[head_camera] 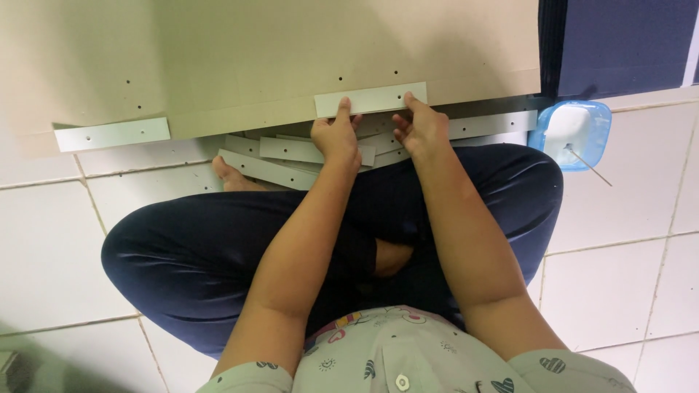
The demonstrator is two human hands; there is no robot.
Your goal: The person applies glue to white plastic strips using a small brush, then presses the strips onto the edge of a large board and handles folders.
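Head view: both hands pressed on one pale flat strip, laid along the near edge of a large beige board on the tiled floor.

Left hand: forefinger stretched up onto the strip's left end, other fingers curled loosely below it. Not clamped on anything, only pressing.

Right hand: fingers bent and slightly apart, tips on the strip's lower edge toward its right end; thumb hidden, so grip unclear.

Just under both sets of fingers, a loose heap of more strips, spilling out from beneath the board. Far to the left of the left fingers, another strip already lying on the board's edge. To the right of the right fingers, well apart, a blue plastic dish with a thin pin or nail across its rim.

To do it well, probably: keep even pressure at both ends, line up the strip's small holes with the holes in the board, hold the long edge flush with the board's edge, avoid nudging the heap below.
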